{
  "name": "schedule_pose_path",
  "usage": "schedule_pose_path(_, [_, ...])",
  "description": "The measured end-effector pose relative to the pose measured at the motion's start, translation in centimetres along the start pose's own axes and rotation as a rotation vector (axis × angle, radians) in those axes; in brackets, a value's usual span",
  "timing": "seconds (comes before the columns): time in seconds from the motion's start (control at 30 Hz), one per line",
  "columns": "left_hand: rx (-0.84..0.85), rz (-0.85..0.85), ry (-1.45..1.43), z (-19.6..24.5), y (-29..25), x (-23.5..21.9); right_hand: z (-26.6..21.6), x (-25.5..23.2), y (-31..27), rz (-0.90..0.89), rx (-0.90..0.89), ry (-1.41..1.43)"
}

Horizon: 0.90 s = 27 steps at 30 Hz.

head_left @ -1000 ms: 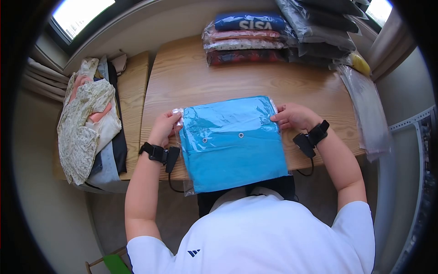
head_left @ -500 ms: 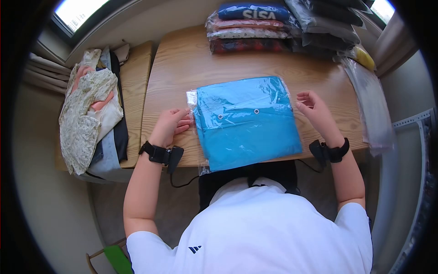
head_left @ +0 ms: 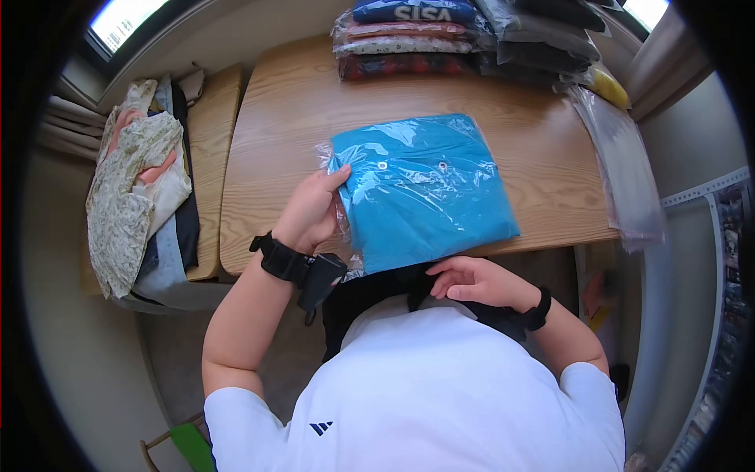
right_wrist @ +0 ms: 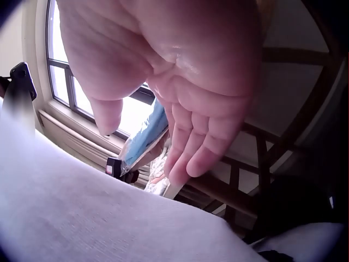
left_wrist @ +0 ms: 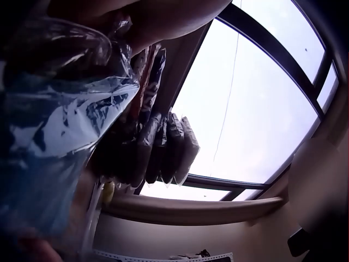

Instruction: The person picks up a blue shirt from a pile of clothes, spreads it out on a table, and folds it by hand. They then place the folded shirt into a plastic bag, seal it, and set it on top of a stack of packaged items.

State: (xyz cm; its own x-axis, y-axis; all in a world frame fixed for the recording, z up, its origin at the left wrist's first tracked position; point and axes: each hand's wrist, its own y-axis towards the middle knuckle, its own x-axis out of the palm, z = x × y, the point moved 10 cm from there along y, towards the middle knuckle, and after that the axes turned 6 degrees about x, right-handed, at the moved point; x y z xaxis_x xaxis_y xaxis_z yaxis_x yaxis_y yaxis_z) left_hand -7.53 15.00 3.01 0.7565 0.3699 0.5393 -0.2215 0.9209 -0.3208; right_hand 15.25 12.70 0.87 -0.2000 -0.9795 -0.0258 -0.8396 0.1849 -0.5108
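Observation:
A folded bright-blue garment in a clear plastic bag lies at the front of the wooden table, two round snaps showing through the film. My left hand grips the bag's left edge, thumb on top and the fingers partly hidden beneath. In the left wrist view the shiny bagged garment fills the left side. Just below the bag's front edge, close to the lap, is my right hand, holding nothing. The right wrist view shows this hand with its fingers loosely extended and the thumb apart.
Bagged folded clothes are stacked at the back of the table, with dark bagged items beside them. Empty clear bags hang over the right edge. Loose clothes lie heaped at the left.
The bagged garment was laid down on the table from both hands. The left hand now grips its left edge again, while the right hand has dropped from its right side to below the front edge.

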Motion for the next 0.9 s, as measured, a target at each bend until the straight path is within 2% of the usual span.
schedule_pose_path(0.03, [0.003,-0.001,-0.001,-0.1,-0.2,0.5,-0.5,-0.2,0.5,-0.021,-0.083,0.197])
schedule_pose_path(0.1, [-0.024,0.054,-0.202,-0.3,-0.6,0.8,-1.8,-0.5,1.2,-0.064,-0.236,0.525])
schedule_pose_path(0.13, [-0.014,0.051,-0.206,-0.3,-0.7,0.8,-2.0,-0.2,1.7,-0.065,-0.238,0.514])
schedule_pose_path(0.2, [-0.026,0.013,-0.342,-0.6,-1.3,1.2,-2.6,-2.2,2.3,0.062,-0.391,1.019])
schedule_pose_path(0.27, [-0.036,0.049,-0.362,-1.0,-2.1,1.3,-2.8,-3.8,3.0,0.118,-0.421,1.084])
schedule_pose_path(0.33, [-0.044,0.085,-0.387,-1.4,-2.7,0.8,-4.4,-4.5,3.2,-0.005,-0.514,1.254])
schedule_pose_path(0.4, [-0.087,-0.031,-0.357,-2.5,-2.8,0.2,-4.6,-5.1,3.7,0.016,-0.533,1.251])
schedule_pose_path(0.53, [-0.031,-0.034,-0.261,-2.4,-3.7,-1.1,-4.5,-6.3,4.8,0.097,-0.573,1.283])
schedule_pose_path(0.57, [0.01,-0.005,-0.197,-2.0,-4.1,-1.2,-4.3,-6.7,5.0,0.104,-0.545,1.349])
schedule_pose_path(0.67, [0.118,-0.048,-0.129,-0.4,-5.1,-0.3,-5.5,-7.3,4.8,0.109,-0.542,1.294])
schedule_pose_path(0.73, [0.144,-0.033,-0.096,0.7,-5.9,0.6,-7.1,-7.5,4.3,0.089,-0.547,1.322])
schedule_pose_path(0.9, [0.3,-0.135,-0.114,5.8,-6.4,2.7,-13.3,-8.9,2.9,0.03,-0.584,1.274])
